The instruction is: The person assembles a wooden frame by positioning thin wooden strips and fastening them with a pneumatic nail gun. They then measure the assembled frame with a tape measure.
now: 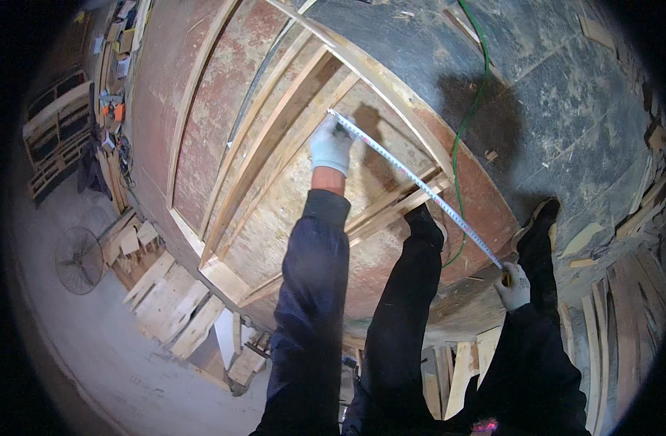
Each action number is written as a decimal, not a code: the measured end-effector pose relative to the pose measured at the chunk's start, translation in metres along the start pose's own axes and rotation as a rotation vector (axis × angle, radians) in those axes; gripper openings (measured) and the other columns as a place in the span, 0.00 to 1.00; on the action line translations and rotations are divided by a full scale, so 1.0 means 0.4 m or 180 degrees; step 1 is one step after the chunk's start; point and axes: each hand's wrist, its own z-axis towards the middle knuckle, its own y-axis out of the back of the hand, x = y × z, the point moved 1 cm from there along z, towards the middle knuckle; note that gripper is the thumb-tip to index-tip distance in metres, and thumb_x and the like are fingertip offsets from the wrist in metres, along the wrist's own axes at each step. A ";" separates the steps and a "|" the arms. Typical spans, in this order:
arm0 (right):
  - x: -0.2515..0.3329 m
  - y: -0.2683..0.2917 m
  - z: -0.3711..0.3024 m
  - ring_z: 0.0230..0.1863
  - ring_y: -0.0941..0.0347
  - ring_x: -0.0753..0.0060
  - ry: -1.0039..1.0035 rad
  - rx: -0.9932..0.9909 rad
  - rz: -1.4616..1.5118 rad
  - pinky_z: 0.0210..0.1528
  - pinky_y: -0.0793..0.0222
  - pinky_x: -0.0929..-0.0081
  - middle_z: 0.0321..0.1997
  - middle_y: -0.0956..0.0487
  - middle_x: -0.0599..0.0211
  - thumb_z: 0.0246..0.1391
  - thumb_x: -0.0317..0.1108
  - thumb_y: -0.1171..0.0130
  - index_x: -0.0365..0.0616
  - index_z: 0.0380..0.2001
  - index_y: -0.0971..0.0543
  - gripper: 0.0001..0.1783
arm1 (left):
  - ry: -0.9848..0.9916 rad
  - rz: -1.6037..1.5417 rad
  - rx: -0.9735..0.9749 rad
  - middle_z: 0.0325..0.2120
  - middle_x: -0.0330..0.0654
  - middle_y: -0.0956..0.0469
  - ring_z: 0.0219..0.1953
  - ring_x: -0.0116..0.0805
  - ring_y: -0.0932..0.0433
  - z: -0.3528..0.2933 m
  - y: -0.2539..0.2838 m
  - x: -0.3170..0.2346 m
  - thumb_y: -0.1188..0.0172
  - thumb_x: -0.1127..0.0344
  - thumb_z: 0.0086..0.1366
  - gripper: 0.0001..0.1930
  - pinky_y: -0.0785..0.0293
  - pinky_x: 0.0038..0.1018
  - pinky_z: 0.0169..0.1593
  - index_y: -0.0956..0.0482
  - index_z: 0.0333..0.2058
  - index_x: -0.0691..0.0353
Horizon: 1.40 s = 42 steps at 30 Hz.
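My left hand (pixel 331 147), in a pale work glove, is closed on the end of a tape measure's white blade (pixel 413 175). That end lies by an inner bar of a wooden frame (pixel 293 110). The blade runs slanting to the lower right, across the frame's short crosspieces and past its near right corner. There my right hand (pixel 515 288), gloved too, grips the tape measure case (pixel 506 277), of which only a little yellow and black shows. My fingers hide the rest of it. Between the hands the blade looks taut.
Beneath the frame is a worn reddish board (pixel 485 207). A green cord (pixel 460 145) crosses near the frame's right corner. Planks (pixel 166 305) lie at the lower left, beside a round wire fan guard (pixel 79 259). More timber (pixel 631 312) stands at the right. My shoes (pixel 540 218) flank the tape.
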 end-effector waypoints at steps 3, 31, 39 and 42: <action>0.017 -0.053 0.083 0.49 0.26 0.47 0.0139 -0.0186 0.0209 0.51 0.28 0.55 0.46 0.25 0.54 0.49 0.34 0.33 0.43 0.51 0.23 0.25 | -0.0087 0.0540 0.0122 0.34 0.48 0.19 0.32 0.42 0.19 -0.016 -0.044 0.123 0.44 0.66 0.74 0.09 0.18 0.39 0.42 0.23 0.42 0.67; 0.151 -0.202 0.308 0.48 0.22 0.52 -0.0319 -0.0263 0.0914 0.52 0.27 0.60 0.47 0.21 0.54 0.52 0.39 0.34 0.41 0.52 0.22 0.25 | -0.0280 0.3258 0.0318 0.26 0.43 0.17 0.22 0.30 0.20 0.040 -0.009 0.338 0.46 0.59 0.72 0.14 0.22 0.28 0.26 0.18 0.35 0.62; 0.121 -0.176 0.340 0.50 0.22 0.49 -0.0264 -0.0239 0.0768 0.54 0.27 0.57 0.48 0.20 0.53 0.53 0.43 0.37 0.44 0.54 0.21 0.26 | -0.0090 0.2824 0.0252 0.31 0.43 0.16 0.27 0.30 0.17 0.013 -0.022 0.335 0.46 0.60 0.75 0.13 0.22 0.24 0.29 0.20 0.41 0.63; 0.120 -0.173 0.348 0.49 0.22 0.49 -0.0158 -0.0294 0.0776 0.54 0.27 0.58 0.47 0.20 0.53 0.53 0.44 0.37 0.44 0.53 0.21 0.25 | -0.0064 0.2810 0.0229 0.32 0.44 0.16 0.28 0.31 0.16 0.006 -0.023 0.335 0.46 0.60 0.75 0.13 0.21 0.25 0.30 0.20 0.42 0.64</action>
